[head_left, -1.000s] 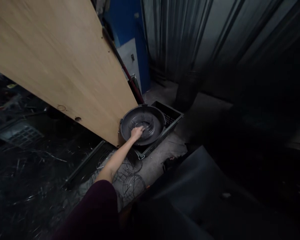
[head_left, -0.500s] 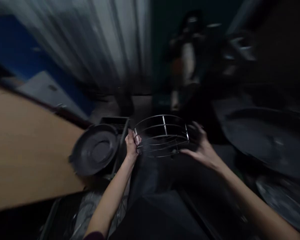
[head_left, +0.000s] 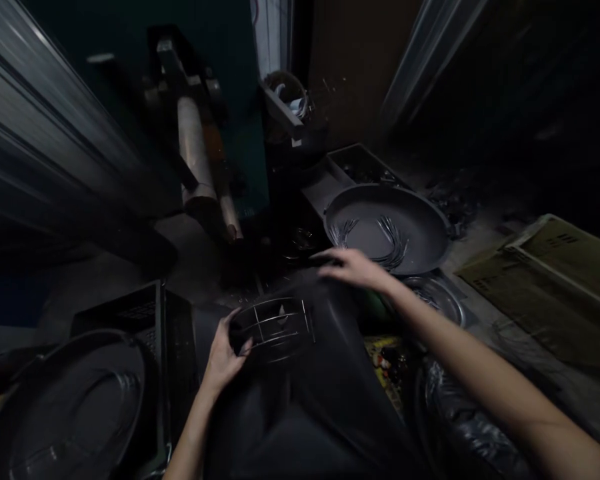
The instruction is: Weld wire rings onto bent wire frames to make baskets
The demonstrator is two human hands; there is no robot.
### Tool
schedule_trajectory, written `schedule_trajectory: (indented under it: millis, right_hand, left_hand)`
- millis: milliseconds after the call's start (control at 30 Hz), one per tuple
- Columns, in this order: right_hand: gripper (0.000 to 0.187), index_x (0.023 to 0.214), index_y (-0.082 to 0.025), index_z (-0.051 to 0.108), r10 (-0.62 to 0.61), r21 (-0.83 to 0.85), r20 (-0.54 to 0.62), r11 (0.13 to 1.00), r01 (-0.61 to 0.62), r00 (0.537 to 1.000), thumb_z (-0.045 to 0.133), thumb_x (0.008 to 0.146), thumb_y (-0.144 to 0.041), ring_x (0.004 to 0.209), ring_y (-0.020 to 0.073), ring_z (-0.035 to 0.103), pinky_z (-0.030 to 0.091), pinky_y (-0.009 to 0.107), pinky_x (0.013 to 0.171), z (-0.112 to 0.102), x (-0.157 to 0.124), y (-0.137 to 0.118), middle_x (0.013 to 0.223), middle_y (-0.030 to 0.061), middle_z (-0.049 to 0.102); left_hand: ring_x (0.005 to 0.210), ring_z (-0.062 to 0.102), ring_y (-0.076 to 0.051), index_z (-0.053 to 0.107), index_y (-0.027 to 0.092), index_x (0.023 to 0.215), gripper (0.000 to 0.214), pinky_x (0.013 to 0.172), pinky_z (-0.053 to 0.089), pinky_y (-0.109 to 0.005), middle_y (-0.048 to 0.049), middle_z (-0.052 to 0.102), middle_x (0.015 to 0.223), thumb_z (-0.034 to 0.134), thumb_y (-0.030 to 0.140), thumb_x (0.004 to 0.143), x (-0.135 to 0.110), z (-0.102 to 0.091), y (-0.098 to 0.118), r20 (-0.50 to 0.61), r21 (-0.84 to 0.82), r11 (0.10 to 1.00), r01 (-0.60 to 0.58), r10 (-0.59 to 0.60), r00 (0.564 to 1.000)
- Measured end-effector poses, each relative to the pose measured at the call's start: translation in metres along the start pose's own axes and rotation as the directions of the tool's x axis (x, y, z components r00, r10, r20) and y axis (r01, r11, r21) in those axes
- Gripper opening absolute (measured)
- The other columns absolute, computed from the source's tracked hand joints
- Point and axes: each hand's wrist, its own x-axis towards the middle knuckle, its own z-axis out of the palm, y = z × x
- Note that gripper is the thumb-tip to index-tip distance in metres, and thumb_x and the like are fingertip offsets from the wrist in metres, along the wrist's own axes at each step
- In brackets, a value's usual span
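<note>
A small curved wire frame [head_left: 283, 327], with thin hoops joined by short upright wires, sits low in front of my body over dark cloth. My left hand [head_left: 226, 353] grips its left end between thumb and fingers. Apart from the frame, my right hand [head_left: 353, 268] reaches forward with fingers stretched out and nothing visible in them. Just beyond that hand lies a wide grey basin [head_left: 425, 227] holding bundles of bent wires [head_left: 395, 243]. Dim light hides part of the frame's lower edge.
Ahead stands a dark green machine [head_left: 240, 133] with a metal cylinder [head_left: 193, 143]. Another round basin [head_left: 80, 400] rests at left beside a dark crate [head_left: 155, 313]. To the right are a metal bowl [head_left: 453, 303] and a greenish sack [head_left: 555, 287].
My view has swung to the right. The right hand has left the wire frame and moved forward, while the left still holds it, now lower and nearer my body.
</note>
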Motion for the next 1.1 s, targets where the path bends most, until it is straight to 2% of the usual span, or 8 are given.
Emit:
schedule_trajectory:
  millis: [67, 200, 367, 600, 833, 933, 1033, 1100]
  right_hand:
    - [0.039, 0.127, -0.018, 0.057, 0.436, -0.252, -0.041, 0.866, -0.431, 0.899, 0.043, 0.093, -0.033, 0.117, 0.0223, 0.052, 0.04, 0.034, 0.098, -0.02, 0.007, 0.069, 0.127, 0.0109, 0.057]
    - [0.025, 0.097, -0.012, 0.072, 0.595, -0.338, 0.137, 0.78, -0.527, 0.792, 0.068, 0.073, -0.021, 0.088, 0.0262, 0.066, 0.049, 0.031, 0.077, -0.016, 0.012, 0.156, 0.094, 0.0146, 0.07]
    - [0.024, 0.097, -0.015, 0.073, 0.571, -0.346, 0.191, 0.8, -0.49, 0.798, 0.067, 0.073, -0.02, 0.092, 0.0243, 0.065, 0.047, 0.027, 0.077, 0.008, 0.011, 0.176, 0.098, 0.0142, 0.07]
    - [0.04, 0.12, -0.017, 0.064, 0.614, -0.296, -0.005, 0.753, -0.587, 0.79, 0.042, 0.093, -0.036, 0.105, 0.0263, 0.06, 0.044, 0.033, 0.088, -0.005, -0.021, 0.173, 0.116, 0.0156, 0.064]
    - [0.041, 0.114, -0.012, 0.063, 0.596, -0.106, -0.32, 0.75, -0.653, 0.737, 0.037, 0.093, -0.035, 0.096, 0.0282, 0.061, 0.045, 0.037, 0.084, -0.046, -0.012, 0.127, 0.106, 0.0175, 0.065]
    - [0.033, 0.099, -0.019, 0.057, 0.568, 0.326, -0.441, 0.823, -0.466, 0.695, 0.031, 0.094, -0.037, 0.065, 0.019, 0.057, 0.047, 0.032, 0.064, -0.077, -0.004, 0.071, 0.078, 0.0077, 0.061]
    - [0.027, 0.068, -0.024, 0.038, 0.474, 0.823, -0.326, 0.568, -0.001, 0.818, 0.046, 0.086, -0.044, 0.041, 0.0108, 0.025, 0.031, 0.026, 0.043, -0.099, -0.002, -0.012, 0.053, -0.0047, 0.032]
    - [0.037, 0.06, -0.023, 0.029, 0.376, 0.907, -0.256, 0.413, 0.086, 0.891, 0.054, 0.083, -0.038, 0.042, 0.0087, 0.015, 0.022, 0.024, 0.041, -0.11, -0.003, -0.069, 0.053, -0.0056, 0.02]
  left_hand:
    - [0.112, 0.054, -0.027, 0.04, 0.019, 0.132, 0.058, 0.098, 0.044, -0.047, -0.0118, 0.053, 0.121, 0.057, 0.029, 0.077, 0.002, -0.009, 0.003, 0.003, 0.05, 0.999, -0.014, 0.014, 1.0]
    - [0.112, 0.052, -0.028, 0.042, 0.022, 0.131, 0.057, 0.098, 0.044, -0.05, -0.01, 0.052, 0.118, 0.054, 0.025, 0.075, 0.01, -0.022, 0.01, 0.025, 0.167, 0.984, -0.059, 0.056, 0.998]
    - [0.119, 0.049, -0.029, 0.032, 0.025, 0.14, 0.068, 0.099, 0.044, -0.051, -0.0111, 0.046, 0.125, 0.057, 0.03, 0.077, 0.009, -0.027, 0.01, 0.06, 0.232, 0.971, -0.06, 0.048, 0.997]
    - [0.121, 0.05, -0.03, 0.032, 0.032, 0.141, 0.072, 0.098, 0.047, -0.052, -0.0098, 0.045, 0.131, 0.064, 0.036, 0.076, -0.001, -0.049, 0.02, 0.036, 0.209, 0.963, -0.168, 0.164, 0.986]
    - [0.113, 0.057, -0.024, 0.045, 0.033, 0.132, 0.052, 0.097, 0.049, -0.042, -0.006, 0.054, 0.125, 0.059, 0.033, 0.083, 0.025, -0.044, 0.103, 0.086, 0.008, 0.952, -0.306, 0.304, 0.949]
    - [0.115, 0.056, -0.022, 0.043, 0.029, 0.135, 0.046, 0.1, 0.046, -0.039, -0.0071, 0.056, 0.125, 0.049, 0.034, 0.09, 0.038, -0.023, 0.146, 0.189, -0.181, 0.941, -0.286, 0.319, 0.929]
    - [0.128, 0.046, -0.024, 0.039, 0.022, 0.138, 0.051, 0.109, 0.035, -0.043, -0.0119, 0.048, 0.137, 0.046, 0.038, 0.091, 0.047, 0.007, 0.178, 0.184, -0.304, 0.902, -0.307, 0.371, 0.91]
    - [0.131, 0.041, -0.027, 0.041, 0.018, 0.136, 0.053, 0.111, 0.031, -0.046, -0.0142, 0.047, 0.138, 0.047, 0.043, 0.089, 0.047, 0.025, 0.186, 0.182, -0.339, 0.88, -0.334, 0.409, 0.894]
